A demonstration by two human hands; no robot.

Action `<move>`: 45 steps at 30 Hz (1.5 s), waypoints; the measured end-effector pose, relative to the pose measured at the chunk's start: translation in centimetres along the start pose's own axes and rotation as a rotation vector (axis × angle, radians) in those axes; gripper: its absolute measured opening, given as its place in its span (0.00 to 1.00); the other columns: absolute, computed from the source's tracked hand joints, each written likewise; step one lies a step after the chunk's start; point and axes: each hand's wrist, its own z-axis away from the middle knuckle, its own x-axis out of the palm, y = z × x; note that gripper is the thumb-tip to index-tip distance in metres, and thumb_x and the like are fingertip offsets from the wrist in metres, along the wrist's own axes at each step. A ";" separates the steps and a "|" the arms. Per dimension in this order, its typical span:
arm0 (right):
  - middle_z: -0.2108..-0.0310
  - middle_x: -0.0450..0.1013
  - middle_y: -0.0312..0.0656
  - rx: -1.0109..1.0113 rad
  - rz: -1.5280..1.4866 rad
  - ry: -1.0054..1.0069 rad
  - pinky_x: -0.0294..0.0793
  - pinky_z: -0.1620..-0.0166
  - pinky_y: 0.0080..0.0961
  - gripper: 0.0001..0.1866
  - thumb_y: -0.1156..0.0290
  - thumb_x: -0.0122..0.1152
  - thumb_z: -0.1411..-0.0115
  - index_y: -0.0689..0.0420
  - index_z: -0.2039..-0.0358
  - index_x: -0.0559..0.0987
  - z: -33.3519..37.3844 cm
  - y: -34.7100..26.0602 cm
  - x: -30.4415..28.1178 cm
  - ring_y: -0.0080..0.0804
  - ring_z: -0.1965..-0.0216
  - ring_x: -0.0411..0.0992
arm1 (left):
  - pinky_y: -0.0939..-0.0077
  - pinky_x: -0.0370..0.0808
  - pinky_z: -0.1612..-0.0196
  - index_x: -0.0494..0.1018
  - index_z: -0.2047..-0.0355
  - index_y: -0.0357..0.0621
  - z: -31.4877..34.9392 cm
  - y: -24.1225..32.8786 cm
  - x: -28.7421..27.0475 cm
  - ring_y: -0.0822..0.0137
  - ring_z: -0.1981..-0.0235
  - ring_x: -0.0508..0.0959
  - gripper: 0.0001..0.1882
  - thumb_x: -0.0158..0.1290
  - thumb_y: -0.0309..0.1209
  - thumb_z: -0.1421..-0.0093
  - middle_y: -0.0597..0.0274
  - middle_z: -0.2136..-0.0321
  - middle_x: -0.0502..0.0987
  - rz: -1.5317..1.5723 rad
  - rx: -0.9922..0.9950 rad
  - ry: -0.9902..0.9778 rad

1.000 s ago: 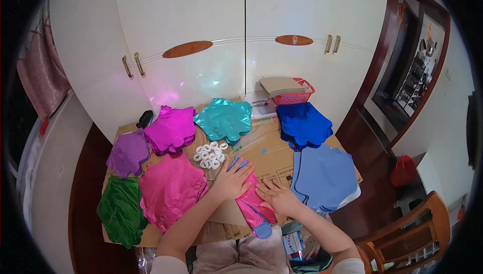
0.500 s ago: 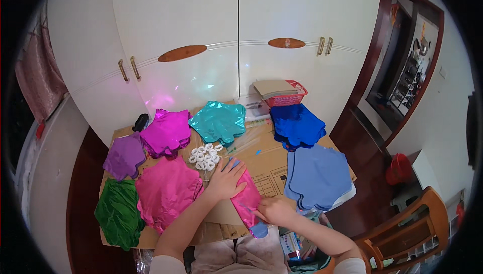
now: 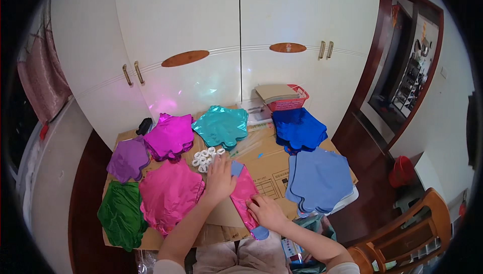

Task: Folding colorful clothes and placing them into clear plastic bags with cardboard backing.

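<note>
Narrow folded strip of shiny pink foil with light-blue ends (image 3: 243,188) lies on the cardboard-covered surface (image 3: 274,163), lower centre of frame. Long axis slants from upper left down to lower right, near end close to the surface's front edge.

My left hand (image 3: 220,181) is open, fingers stretched toward the top of the frame, just left of the strip's far end. Fingertips are at the cluster of small white rings (image 3: 204,159); can't tell if they touch or only hover over. So rings sit straight ahead of my left fingers, up and left of the strip's far end; left hand clearly nearer, right hand well apart from them.

My right hand (image 3: 267,211) is on the strip's right side, lower half, fingers bent over the foil. Can't tell whether it grips or just presses.

Left of my left forearm: broad stack of pink foil sheets (image 3: 171,193). Right of frame: stack of dull light-blue scalloped sheets (image 3: 322,181).

Hidden: some rings behind my left fingers, right fingertips' undersides, strip's inner layers. Sleeves cut by lower edge. Items below the surface, lower right, mostly covered by my right forearm, hard to make out.
</note>
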 end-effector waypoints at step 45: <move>0.43 0.63 0.42 -0.030 -0.031 -0.163 0.51 0.39 0.49 0.24 0.68 0.52 0.45 0.48 0.46 0.69 -0.5 0.4 -0.1 0.42 0.40 0.58 | 0.56 0.54 0.40 0.57 0.43 0.32 4.5 -0.4 -0.5 0.50 0.39 0.56 0.35 0.49 0.45 0.43 0.41 0.43 0.59 -0.129 -0.036 -0.229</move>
